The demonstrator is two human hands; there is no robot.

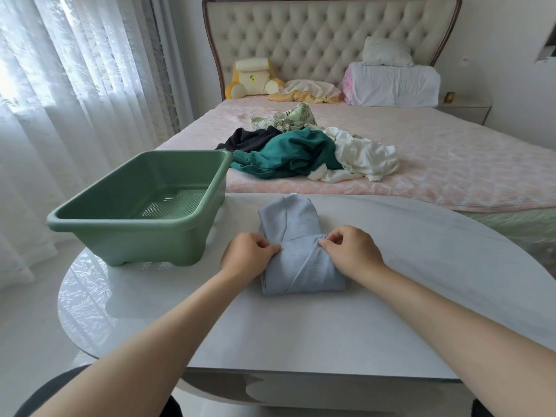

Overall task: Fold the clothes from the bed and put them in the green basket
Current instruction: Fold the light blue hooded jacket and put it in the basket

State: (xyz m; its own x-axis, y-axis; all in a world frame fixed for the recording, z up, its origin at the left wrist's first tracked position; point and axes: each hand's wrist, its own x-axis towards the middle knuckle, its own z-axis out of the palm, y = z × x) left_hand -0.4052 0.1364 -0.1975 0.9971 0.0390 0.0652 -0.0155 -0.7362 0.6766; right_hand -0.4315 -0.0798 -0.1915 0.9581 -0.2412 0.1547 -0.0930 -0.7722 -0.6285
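While both hands pinch it, garment lies folded.

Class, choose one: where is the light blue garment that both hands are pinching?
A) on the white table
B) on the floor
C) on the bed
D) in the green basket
A: the light blue garment lies on the white table beside the green basket, with the left hand and right hand pinching it.

The black garment lies partly hidden under the teal garment.
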